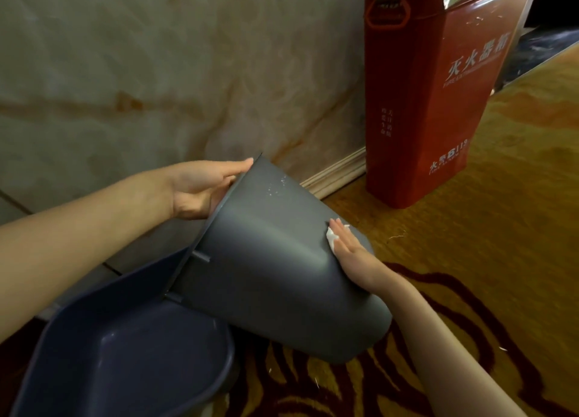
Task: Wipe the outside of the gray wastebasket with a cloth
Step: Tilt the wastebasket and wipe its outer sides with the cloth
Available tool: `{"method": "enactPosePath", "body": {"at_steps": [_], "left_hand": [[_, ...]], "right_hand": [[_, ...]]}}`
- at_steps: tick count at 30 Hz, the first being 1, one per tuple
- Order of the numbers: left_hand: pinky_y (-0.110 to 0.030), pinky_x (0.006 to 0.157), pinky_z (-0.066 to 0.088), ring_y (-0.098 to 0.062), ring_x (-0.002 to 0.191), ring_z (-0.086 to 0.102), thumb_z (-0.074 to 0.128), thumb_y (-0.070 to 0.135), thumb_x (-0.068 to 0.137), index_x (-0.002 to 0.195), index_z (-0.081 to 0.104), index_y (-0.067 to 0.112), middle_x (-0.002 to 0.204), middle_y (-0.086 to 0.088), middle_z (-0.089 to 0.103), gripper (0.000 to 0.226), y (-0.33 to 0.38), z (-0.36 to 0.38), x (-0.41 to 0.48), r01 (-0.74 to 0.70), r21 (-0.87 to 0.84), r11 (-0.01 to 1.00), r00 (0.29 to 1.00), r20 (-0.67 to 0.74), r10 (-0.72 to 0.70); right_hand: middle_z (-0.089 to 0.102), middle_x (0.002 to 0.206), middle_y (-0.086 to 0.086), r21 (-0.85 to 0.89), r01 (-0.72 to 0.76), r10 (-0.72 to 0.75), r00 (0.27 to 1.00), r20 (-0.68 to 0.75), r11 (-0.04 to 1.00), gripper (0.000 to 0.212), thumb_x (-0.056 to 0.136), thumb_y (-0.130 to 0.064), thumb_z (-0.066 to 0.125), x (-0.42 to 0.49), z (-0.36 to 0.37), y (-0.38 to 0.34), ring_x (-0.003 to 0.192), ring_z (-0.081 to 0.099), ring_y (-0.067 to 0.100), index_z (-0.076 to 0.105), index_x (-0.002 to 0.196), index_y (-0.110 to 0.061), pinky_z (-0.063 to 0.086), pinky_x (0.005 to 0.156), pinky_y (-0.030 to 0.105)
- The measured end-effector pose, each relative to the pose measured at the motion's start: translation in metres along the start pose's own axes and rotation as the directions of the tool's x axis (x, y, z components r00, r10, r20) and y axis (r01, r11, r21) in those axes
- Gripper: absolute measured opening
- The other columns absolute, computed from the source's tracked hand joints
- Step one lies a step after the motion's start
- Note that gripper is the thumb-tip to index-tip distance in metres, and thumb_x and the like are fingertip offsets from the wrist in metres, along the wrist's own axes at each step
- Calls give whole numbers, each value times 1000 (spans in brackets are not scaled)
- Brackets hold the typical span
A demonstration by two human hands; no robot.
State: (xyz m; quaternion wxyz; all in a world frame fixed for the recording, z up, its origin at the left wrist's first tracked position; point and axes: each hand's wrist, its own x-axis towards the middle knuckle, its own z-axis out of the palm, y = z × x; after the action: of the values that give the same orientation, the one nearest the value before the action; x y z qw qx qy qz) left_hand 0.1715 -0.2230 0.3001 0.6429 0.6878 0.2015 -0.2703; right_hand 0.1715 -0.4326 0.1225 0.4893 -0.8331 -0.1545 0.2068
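Note:
The gray wastebasket point(269, 260) lies tilted on its side, mouth toward the left, bottom toward the lower right. My left hand point(200, 191) grips its rim at the upper left, thumb on the outside edge. My right hand point(347, 253) lies flat on the basket's right wall, fingers together, pressing a small white cloth point(331, 237) against it. Only a crumpled bit of the cloth shows beside my fingers. A few white specks point(277, 186) sit on the wall near the rim.
A dark blue-gray lid or liner point(131, 347) lies hollow side up at the lower left, touching the basket's rim. A red fire extinguisher box point(432, 103) stands against the marble wall point(141, 71). Patterned yellow and dark red carpet point(501, 228) covers the floor.

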Motion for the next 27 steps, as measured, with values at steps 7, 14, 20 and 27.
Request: {"method": "enactPosePath", "body": {"at_steps": [7,14,20,27], "left_hand": [[-31,38,51,-17,42,66,37,28,96,81,57,2,49,-8,69,36,3,26,14,39,133,990,976,-217,-9],[-27,56,58,-13,58,71,39,27,96,92,63,8,64,-3,75,31,-10,34,10,-182,125,975,971,-134,198],[-25,58,58,-13,72,73,36,30,96,95,66,14,78,-1,77,33,-19,18,9,-286,16,958,954,-95,286],[-28,60,58,-15,77,73,40,26,95,100,66,16,84,-5,77,28,-54,18,28,-282,-111,953,959,-71,275]], "right_hand": [[-9,158,-1,8,36,-35,995,-96,999,49,101,-27,16,-13,11,-8,142,-12,10,0,146,-17,-9,108,20],[-10,158,-2,82,313,-286,926,-245,946,50,101,-26,20,-1,39,-62,138,-16,2,-1,146,-18,-13,111,20],[-3,158,-2,-69,430,-430,853,-296,900,50,100,-24,23,24,32,-94,143,-12,12,4,146,-18,-10,112,25],[-3,158,6,-189,320,-363,889,-278,928,51,100,-26,21,59,20,-74,145,-7,15,4,146,-10,-8,114,26]]}}
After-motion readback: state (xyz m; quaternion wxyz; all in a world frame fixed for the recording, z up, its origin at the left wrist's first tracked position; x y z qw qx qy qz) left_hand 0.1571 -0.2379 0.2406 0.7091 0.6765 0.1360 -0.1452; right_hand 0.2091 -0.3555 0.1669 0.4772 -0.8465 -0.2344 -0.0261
